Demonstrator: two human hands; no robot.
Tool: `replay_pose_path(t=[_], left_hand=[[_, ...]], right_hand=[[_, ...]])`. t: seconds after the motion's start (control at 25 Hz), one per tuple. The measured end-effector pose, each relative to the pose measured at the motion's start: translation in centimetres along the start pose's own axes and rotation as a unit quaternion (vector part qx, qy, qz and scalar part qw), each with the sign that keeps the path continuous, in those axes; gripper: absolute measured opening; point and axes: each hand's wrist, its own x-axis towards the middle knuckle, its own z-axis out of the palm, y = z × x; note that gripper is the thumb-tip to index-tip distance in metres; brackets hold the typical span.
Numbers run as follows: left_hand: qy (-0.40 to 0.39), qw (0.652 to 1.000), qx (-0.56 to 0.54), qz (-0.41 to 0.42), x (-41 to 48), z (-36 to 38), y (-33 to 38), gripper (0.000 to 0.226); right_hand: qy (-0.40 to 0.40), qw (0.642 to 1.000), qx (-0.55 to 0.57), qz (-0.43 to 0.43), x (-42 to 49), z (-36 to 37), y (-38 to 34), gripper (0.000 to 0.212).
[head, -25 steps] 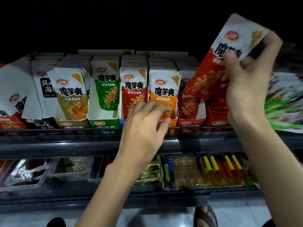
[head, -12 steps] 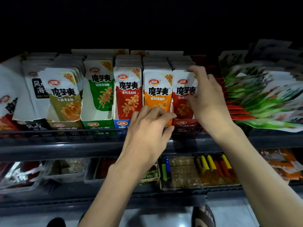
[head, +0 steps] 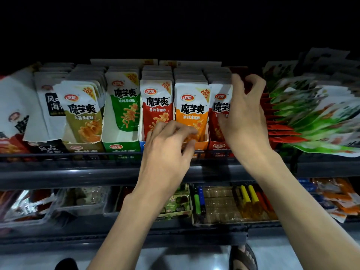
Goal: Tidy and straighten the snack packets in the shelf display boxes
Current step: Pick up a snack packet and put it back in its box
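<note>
- Left hand (head: pixel 167 151): fingers curled loosely against orange packet (head: pixel 191 110), gripping nothing.
- Right hand (head: pixel 243 115): fingers pinching the red packets (head: pixel 219 106) upright in their box.

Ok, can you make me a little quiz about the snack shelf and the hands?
1. True or false: the left hand rests at the front of the orange packet.
2. Which packet stands between the olive packet and the red packet? A green, B blue, C purple.
3. Fill in: the right hand covers part of a ___ packet beside the orange one.

Key: 1 true; 2 A, the green packet; 3 red.
</note>
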Motion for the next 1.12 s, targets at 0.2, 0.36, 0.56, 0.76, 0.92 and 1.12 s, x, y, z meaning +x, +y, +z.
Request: replay_pose_path(t=[0.2,0.36,0.56,0.76,0.92,1.12], left_hand=[[0.071,0.995,-0.006,-0.076,0.1,-2.1,-1.0,0.019],[0.088,0.987,0.041,-0.13,-0.1,-3.6,-2.2,0.018],[0.069,0.983,0.1,-0.136,-0.7,-4.6,-3.6,0.013],[0.039,0.987,0.083,-0.129,-1.1,-5.2,-4.3,0.013],[0.033,0.989,0.065,-0.129,-1.1,-5.4,-4.4,0.013],[0.023,0.989,0.072,-0.129,-1.2,-5.5,-4.4,0.012]], right_hand=[[0.05,0.982,0.124,-0.132,-0.1,-0.1,-2.1,0.048],[0.007,0.975,0.147,-0.167,0.1,1.2,-4.4,0.039],[-0.049,0.98,0.088,-0.17,0.6,2.4,-7.6,0.05],[-0.055,0.989,0.044,-0.126,0.4,3.8,-8.6,0.056],[-0.045,0.986,0.114,-0.116,0.2,4.0,-9.0,0.043],[-0.015,0.981,0.169,-0.096,-0.1,3.8,-8.7,0.02]])
